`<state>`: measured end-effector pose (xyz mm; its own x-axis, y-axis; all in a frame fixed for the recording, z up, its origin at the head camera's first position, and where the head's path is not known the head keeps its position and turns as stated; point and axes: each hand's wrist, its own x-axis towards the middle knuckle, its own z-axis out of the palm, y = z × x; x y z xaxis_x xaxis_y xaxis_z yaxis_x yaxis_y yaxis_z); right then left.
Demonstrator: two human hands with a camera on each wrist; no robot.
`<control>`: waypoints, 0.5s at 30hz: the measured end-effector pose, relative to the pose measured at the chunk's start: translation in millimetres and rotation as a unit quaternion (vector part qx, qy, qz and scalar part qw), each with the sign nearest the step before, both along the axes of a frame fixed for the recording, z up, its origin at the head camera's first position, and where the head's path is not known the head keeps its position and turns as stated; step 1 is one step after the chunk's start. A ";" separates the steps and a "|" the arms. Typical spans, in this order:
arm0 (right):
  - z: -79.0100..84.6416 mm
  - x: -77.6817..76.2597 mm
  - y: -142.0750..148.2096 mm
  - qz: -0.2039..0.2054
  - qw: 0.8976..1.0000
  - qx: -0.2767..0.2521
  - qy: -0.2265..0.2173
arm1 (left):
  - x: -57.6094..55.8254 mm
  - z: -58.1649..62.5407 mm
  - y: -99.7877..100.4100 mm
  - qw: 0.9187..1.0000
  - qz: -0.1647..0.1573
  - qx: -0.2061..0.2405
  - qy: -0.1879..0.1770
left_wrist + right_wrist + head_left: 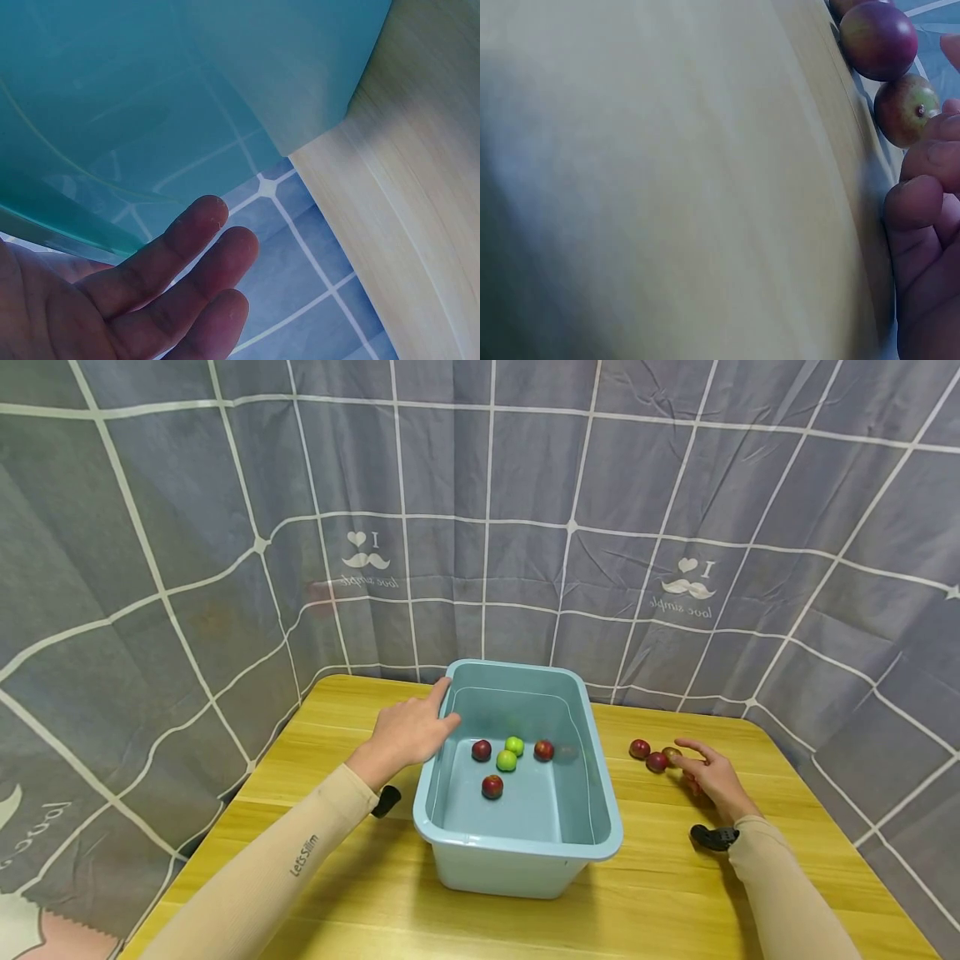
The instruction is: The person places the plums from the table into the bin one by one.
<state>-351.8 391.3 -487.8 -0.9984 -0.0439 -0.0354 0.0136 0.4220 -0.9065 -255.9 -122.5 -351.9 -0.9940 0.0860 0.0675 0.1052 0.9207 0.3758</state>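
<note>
My left hand (411, 728) rests at the left rim of a light blue plastic basin (517, 841), index finger laid along the rim and thumb over it. Its other fingers (201, 271) extend loosely beside the basin's outer wall in the left wrist view. My right hand (712, 779) is low over the table on the right, fingers loosely bent, holding nothing. Close by its fingertips sits a reddish-green, plum-like fruit (906, 110), beside a dark red one (878, 40); whether the fingers touch the nearer fruit is hard to tell. A third red fruit (640, 748) lies left of these.
Inside the basin lie three red fruits, one being the front fruit (492, 787), and two green fruits (506, 761). The basin stands on a yellow wooden table (360, 868). A grey curtain (525, 468) with white lines encloses the table's back and sides.
</note>
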 end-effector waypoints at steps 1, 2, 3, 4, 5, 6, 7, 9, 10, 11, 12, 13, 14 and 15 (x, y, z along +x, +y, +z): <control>0.2 -0.3 -0.2 -0.001 1.000 0.002 0.000 | -0.1 0.1 -0.1 1.000 -0.001 0.001 0.000; 0.4 -0.6 -0.1 0.001 1.000 0.005 -0.001 | -0.2 0.2 -0.2 1.000 0.000 0.001 0.001; 0.6 -0.9 -0.1 0.001 1.000 0.007 -0.001 | -0.4 0.2 -0.1 1.000 0.000 0.001 0.002; 0.8 -1.2 0.1 0.003 1.000 0.010 -0.002 | -0.5 0.3 0.0 1.000 0.000 0.001 0.003; 0.9 -1.5 0.1 0.002 1.000 0.011 -0.003 | -0.6 0.4 0.0 1.000 0.000 0.001 0.003; 1.0 -1.8 0.1 0.002 1.000 0.013 -0.003 | -0.8 0.4 -0.1 1.000 0.000 0.001 0.004; 0.9 -2.1 0.1 0.002 1.000 0.013 -0.004 | -0.9 0.5 -0.2 1.000 0.001 0.001 0.005; 0.4 -2.9 0.3 0.003 1.000 0.016 -0.004 | -0.9 0.7 -0.3 1.000 0.002 0.001 0.005; 0.0 -3.2 0.5 0.004 1.000 0.019 -0.005 | -0.8 0.8 -0.3 1.000 0.003 0.000 0.004; -0.4 -3.3 0.4 0.003 1.000 0.020 -0.006 | -0.7 1.0 -0.4 1.000 0.003 0.000 0.003; -0.8 -3.3 0.3 0.003 1.000 0.021 -0.006 | -0.5 1.2 -0.3 1.000 0.003 -0.001 0.003; -1.2 -3.3 0.2 0.003 1.000 0.022 -0.007 | -0.3 1.3 -0.2 1.000 0.003 -0.001 0.002; -1.6 -3.1 0.2 0.004 1.000 0.023 -0.007 | -0.2 1.3 -0.1 1.000 0.002 -0.002 0.002; -1.9 -2.8 0.2 0.002 1.000 0.024 -0.008 | 0.0 1.4 0.0 1.000 0.001 -0.003 0.001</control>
<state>-354.6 391.5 -489.7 -0.9975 -0.0466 -0.0526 0.0249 0.4652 -0.8849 -256.0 -122.6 -350.5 -0.9941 0.0839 0.0687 0.1035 0.9234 0.3696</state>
